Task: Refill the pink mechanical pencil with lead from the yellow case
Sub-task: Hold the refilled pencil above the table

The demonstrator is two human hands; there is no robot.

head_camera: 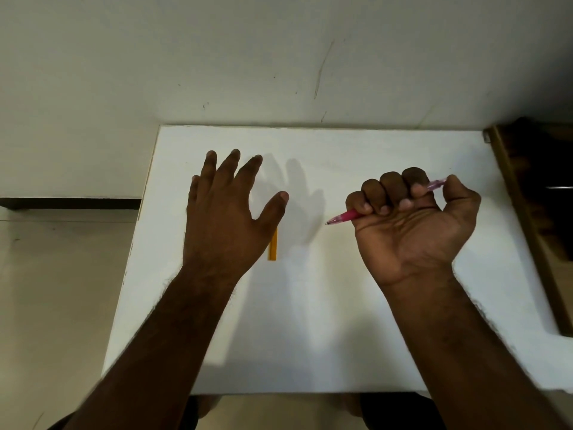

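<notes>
My right hand is closed in a fist around the pink mechanical pencil, palm toward me; its metal tip points left and the clear pink cap end sticks out past my thumb. The yellow lead case lies flat on the white table, a thin strip mostly hidden under my left hand. My left hand hovers over the case, palm down with fingers spread, holding nothing.
The white table stands against a pale wall. Its left edge drops to a beige floor. A dark wooden frame runs along the table's right side. My knees show below the near edge.
</notes>
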